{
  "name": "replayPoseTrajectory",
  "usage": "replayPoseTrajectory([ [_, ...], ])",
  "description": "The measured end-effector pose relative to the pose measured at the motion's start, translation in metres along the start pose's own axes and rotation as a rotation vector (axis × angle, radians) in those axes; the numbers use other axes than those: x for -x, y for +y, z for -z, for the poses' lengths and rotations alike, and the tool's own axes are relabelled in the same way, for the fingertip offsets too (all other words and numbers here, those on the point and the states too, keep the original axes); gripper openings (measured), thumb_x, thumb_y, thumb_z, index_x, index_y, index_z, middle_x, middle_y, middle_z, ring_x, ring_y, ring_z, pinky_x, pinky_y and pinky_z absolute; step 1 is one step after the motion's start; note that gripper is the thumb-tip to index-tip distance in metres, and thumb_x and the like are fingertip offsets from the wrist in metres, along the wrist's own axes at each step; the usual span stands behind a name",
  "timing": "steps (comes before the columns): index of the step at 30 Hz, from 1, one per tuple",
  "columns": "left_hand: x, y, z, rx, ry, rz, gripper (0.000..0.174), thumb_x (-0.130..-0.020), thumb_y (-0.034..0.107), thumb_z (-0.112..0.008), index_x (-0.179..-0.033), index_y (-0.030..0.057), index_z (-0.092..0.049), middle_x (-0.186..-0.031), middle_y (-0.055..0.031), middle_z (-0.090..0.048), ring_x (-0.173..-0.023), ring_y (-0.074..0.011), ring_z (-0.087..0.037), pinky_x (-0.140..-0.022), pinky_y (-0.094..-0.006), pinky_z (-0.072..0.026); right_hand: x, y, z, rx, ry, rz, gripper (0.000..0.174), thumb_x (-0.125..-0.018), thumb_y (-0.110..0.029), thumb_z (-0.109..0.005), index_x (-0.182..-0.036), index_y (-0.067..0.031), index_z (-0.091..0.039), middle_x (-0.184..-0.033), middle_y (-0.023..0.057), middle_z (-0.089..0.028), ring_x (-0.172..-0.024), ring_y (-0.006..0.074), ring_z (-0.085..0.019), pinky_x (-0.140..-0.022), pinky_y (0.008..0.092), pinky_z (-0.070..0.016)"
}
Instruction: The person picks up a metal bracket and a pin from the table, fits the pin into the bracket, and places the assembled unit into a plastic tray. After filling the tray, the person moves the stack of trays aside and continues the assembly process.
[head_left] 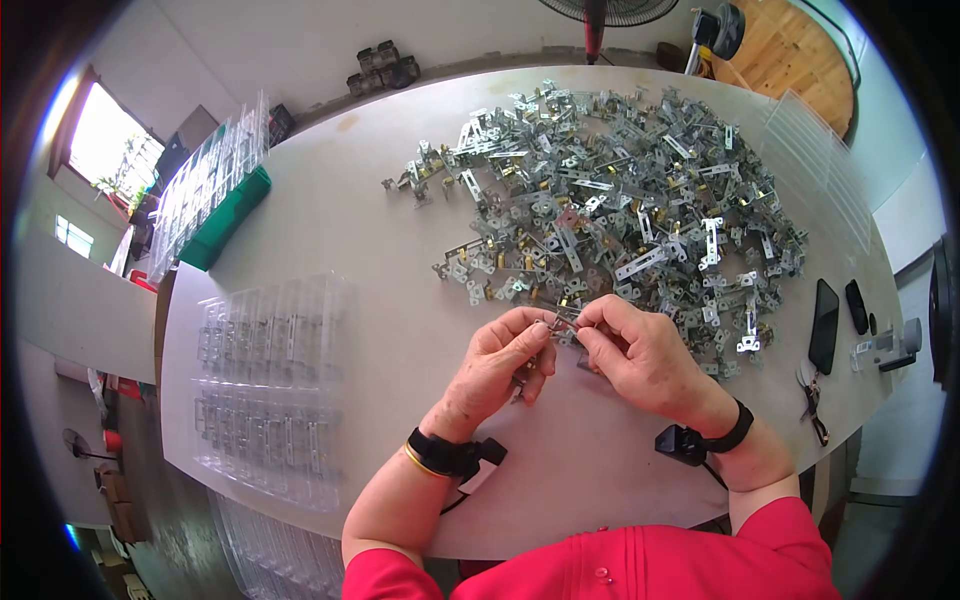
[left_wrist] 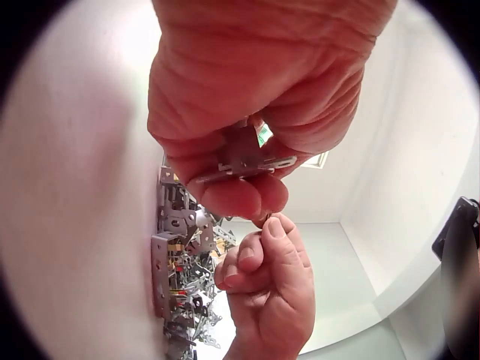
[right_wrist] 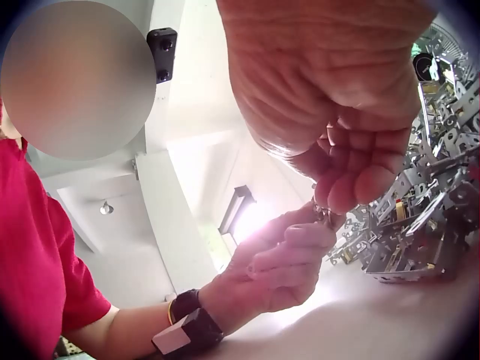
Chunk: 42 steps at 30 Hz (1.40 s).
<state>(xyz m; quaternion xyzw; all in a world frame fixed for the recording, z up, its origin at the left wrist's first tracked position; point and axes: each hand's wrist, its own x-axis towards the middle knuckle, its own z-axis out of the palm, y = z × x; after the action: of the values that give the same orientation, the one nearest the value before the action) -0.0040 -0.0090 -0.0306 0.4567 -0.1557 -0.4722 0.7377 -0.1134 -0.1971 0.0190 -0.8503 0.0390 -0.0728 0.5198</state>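
Both hands meet over the near edge of a large pile of small metal brackets [head_left: 620,200] on the white table [head_left: 380,230]. My left hand [head_left: 505,350] pinches a small grey metal bracket [left_wrist: 244,161] between thumb and curled fingers. My right hand [head_left: 630,345] pinches the other end of the same small part [head_left: 565,322], fingertips touching the left hand's. In the right wrist view the two hands' fingertips join at the tiny piece [right_wrist: 326,216], with the pile [right_wrist: 420,225] just behind.
Clear plastic trays [head_left: 265,390] lie at the left of the table, more stacked by a green bin [head_left: 225,215]. A black phone [head_left: 823,325], small dark items and pliers [head_left: 812,400] sit at the right. A fan base [head_left: 595,25] stands beyond the far edge.
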Motion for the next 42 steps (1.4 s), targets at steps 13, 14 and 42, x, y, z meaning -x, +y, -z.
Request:
replayPoseTrajectory([
  [13,0.004,0.003,-0.01,-0.387,0.087,-0.006,0.031,-0.102,0.025,-0.06,-0.126,0.0054,-0.056,-0.076,0.0009,-0.06,-0.059,-0.0035,-0.048,-0.05,-0.0205,-0.0382,0.002,-0.002,0.005,-0.014,-0.149,-0.046,0.026,-0.095,-0.012,-0.062,-0.119,-0.0038,-0.055,-0.072,0.0096,-0.067,-0.064,0.0222,-0.067,-0.061,0.0343,-0.0505],
  [14,0.004,0.003,-0.011,-0.386,0.087,-0.005,0.031,-0.102,0.025,-0.06,-0.126,0.0054,-0.056,-0.076,0.0009,-0.06,-0.059,-0.0035,-0.048,-0.05,-0.0205,-0.0382,0.002,-0.003,0.005,-0.042,-0.165,-0.069,0.024,-0.096,-0.012,-0.061,-0.118,-0.0034,-0.055,-0.072,0.0075,-0.067,-0.063,0.0186,-0.066,-0.061,0.0325,-0.05],
  [42,0.005,0.004,-0.004,0.037,0.01,-0.12,0.025,-0.105,0.024,-0.049,-0.121,0.0046,-0.055,-0.063,-0.0036,-0.052,-0.042,-0.0086,-0.037,-0.041,-0.0232,-0.0304,0.006,-0.014,0.004,-0.353,0.027,-0.162,0.008,-0.101,-0.013,-0.061,-0.1,-0.0051,-0.061,-0.07,-0.0022,-0.057,-0.062,0.0035,-0.05,-0.055,0.0234,-0.0398],
])
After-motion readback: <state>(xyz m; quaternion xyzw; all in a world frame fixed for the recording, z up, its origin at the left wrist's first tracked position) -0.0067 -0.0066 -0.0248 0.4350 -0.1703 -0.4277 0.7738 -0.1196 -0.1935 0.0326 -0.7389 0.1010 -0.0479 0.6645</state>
